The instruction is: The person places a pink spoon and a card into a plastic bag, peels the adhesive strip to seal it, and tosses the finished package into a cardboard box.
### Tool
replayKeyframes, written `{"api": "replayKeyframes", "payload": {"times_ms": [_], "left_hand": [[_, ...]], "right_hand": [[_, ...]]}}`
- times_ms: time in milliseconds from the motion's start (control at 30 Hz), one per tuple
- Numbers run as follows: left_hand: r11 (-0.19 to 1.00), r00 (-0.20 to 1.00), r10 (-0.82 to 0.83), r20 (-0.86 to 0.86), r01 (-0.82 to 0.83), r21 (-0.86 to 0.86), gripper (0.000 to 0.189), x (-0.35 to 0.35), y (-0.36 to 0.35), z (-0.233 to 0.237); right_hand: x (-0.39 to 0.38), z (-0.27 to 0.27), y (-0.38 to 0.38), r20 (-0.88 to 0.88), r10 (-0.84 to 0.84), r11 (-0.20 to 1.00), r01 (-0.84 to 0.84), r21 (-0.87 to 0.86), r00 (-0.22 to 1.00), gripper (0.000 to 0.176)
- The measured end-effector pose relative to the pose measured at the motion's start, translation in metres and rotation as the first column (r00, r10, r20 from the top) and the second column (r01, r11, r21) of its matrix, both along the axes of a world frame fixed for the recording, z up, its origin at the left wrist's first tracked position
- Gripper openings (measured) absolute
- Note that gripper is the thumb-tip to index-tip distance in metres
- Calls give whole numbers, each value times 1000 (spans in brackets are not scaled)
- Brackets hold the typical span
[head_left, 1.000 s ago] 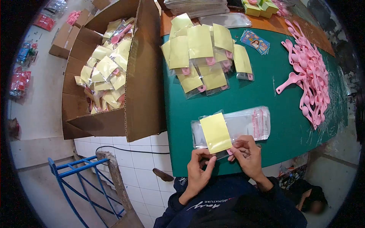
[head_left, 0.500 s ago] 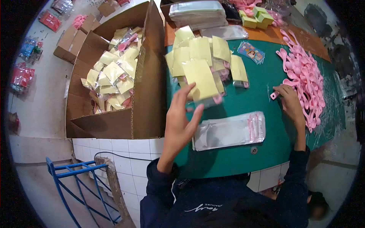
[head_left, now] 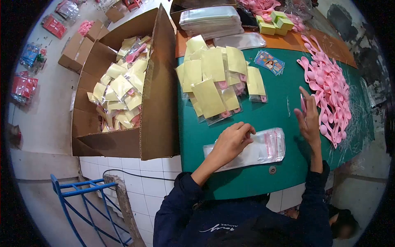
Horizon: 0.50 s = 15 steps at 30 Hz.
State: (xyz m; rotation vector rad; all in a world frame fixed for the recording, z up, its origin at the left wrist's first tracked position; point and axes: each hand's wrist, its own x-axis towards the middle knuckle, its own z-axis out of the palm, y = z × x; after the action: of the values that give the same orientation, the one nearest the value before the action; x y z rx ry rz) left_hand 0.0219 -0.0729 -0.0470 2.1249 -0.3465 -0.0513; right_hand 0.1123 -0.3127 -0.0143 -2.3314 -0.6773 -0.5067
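Note:
My left hand (head_left: 235, 142) is over the stack of clear plastic bags (head_left: 258, 147), its fingers curled together; whatever may be between the fingertips is hidden. Beside the spoon pile, my right hand (head_left: 309, 119) is raised with a pink spoon (head_left: 303, 103) held between thumb and fingers, mostly hidden by them. The heap of pink spoons (head_left: 329, 90) lies to the right of it. Bagged spoons with yellow cards (head_left: 207, 99) lie in an overlapping group on the green table (head_left: 263, 113), beyond my left hand.
A large cardboard box (head_left: 158, 90) at the left holds more yellow-card packets (head_left: 121, 86). Printed cards (head_left: 269, 62), a thick stack of clear bags (head_left: 210, 18) and yellow-green boxes (head_left: 276, 24) are toward the back. A blue metal frame (head_left: 84, 191) stands at lower left. Part of a person shows at lower right.
The yellow-card packet by my left hand now lies on the group. My left hand has moved right and down over the bags, its fingers closing. My right hand has turned upright with the spoon.

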Motion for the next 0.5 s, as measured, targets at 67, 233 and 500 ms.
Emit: {"api": "replayKeyframes", "payload": {"times_ms": [67, 233, 500], "left_hand": [[999, 1000, 9, 15, -8, -32, 21, 0, 0, -2], [1000, 990, 20, 137, -21, 5, 18, 0, 0, 2], [1000, 999, -5, 51, 4, 25, 12, -1, 3, 7]], "right_hand": [[-2, 5, -5, -183, 60, 997, -50, 54, 981, 29], [-4, -8, -11, -522, 250, 875, 41, 482, 815, 18], [-25, 2, 26, -427, 393, 638, 93, 764, 815, 23]]}}
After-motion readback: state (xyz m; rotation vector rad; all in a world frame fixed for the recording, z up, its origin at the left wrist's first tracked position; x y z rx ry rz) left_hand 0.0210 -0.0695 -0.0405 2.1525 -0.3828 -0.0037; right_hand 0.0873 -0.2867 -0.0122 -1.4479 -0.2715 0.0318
